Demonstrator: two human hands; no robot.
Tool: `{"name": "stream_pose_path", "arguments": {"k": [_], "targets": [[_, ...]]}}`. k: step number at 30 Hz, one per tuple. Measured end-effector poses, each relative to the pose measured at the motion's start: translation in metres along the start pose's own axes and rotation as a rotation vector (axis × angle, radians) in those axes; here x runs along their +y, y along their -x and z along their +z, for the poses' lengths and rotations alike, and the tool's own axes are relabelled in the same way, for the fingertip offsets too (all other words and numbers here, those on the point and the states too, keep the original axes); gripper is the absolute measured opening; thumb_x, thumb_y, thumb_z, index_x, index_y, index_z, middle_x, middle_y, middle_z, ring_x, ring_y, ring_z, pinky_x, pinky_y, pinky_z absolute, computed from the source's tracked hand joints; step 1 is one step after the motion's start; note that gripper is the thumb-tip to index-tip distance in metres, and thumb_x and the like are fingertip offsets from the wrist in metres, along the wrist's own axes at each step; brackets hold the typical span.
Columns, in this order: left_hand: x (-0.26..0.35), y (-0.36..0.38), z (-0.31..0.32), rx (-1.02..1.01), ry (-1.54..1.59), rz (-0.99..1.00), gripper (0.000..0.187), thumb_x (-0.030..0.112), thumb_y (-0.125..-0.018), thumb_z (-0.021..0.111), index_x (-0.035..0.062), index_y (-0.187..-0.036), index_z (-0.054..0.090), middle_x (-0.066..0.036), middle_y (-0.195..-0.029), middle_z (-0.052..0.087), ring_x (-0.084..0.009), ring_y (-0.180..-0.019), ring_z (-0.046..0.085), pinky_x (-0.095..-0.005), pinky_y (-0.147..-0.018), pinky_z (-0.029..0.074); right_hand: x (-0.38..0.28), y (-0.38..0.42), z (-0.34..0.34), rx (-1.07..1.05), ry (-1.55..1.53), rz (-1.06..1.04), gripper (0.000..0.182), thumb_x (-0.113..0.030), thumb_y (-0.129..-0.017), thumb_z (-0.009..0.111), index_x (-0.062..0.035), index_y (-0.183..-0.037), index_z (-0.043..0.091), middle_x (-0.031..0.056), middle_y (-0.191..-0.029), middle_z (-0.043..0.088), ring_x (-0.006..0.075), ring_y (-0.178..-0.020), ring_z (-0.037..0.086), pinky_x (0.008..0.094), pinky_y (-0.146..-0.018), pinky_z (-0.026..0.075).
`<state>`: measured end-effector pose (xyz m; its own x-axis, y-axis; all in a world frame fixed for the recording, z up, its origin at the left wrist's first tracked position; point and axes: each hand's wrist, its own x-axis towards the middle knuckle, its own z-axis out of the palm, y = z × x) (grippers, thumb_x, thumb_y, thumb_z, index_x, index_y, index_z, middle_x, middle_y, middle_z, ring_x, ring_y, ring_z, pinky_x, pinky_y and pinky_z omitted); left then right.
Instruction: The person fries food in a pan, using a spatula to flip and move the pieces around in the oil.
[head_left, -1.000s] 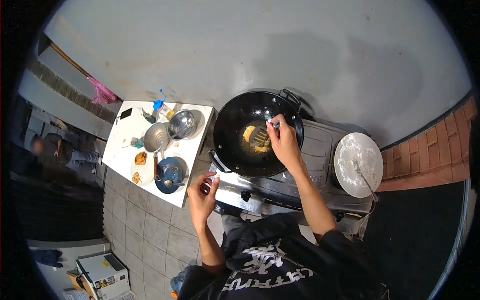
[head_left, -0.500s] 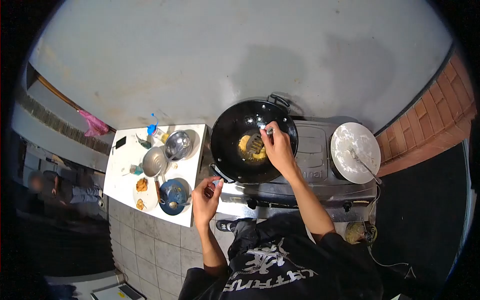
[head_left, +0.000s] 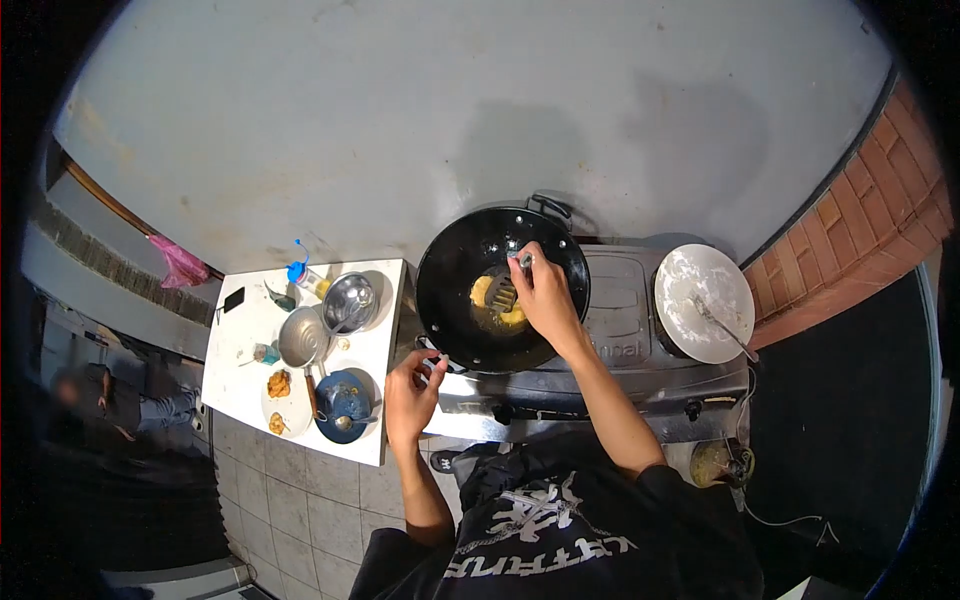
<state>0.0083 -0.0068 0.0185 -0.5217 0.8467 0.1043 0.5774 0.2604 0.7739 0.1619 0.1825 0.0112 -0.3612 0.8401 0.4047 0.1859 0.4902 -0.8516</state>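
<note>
A black wok [head_left: 450,300] sits on the stove, with pale yellow pieces of food [head_left: 482,291] in a little oil at its bottom. My right hand [head_left: 545,300] is closed around the handle of a slotted spatula [head_left: 503,296], whose dark blade is against the food. At the wok's near-left side, the curled fingers and thumb of my left hand [head_left: 412,395] meet at the loop handle [head_left: 456,369], covering part of it.
On the left, a white table [head_left: 235,340] bears metal bowls [head_left: 350,302], a blue plate [head_left: 343,400], a plate with browned food [head_left: 278,384] and a bottle [head_left: 312,282]. A floury white plate [head_left: 690,320] with a fork stands on the stove's right. Another person [head_left: 125,395] stands far left.
The view has shifted slightly. My left fingers have come closer onto the wok's loop handle. The spatula has moved slightly against the food, showing more of the left piece.
</note>
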Motion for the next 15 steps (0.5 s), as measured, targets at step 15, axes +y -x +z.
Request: {"name": "stream_pose_path", "arguments": {"k": [15], "targets": [[-0.004,-0.007,0.013,0.025,0.048,0.002,0.031,0.026,-0.086,0.075,0.0018,-0.096,0.059,-0.009,-0.066,0.064,-0.0188,-0.052,0.058,-0.0333,-0.053,0.043,0.001,0.002,-0.005,0.005,-0.072,0.028,0.016,-0.009,-0.095,0.060,0.0006,-0.093,0.047,0.0177,-0.067,0.055,0.0316,-0.056,0.055,0.0384,-0.054,0.040]]}}
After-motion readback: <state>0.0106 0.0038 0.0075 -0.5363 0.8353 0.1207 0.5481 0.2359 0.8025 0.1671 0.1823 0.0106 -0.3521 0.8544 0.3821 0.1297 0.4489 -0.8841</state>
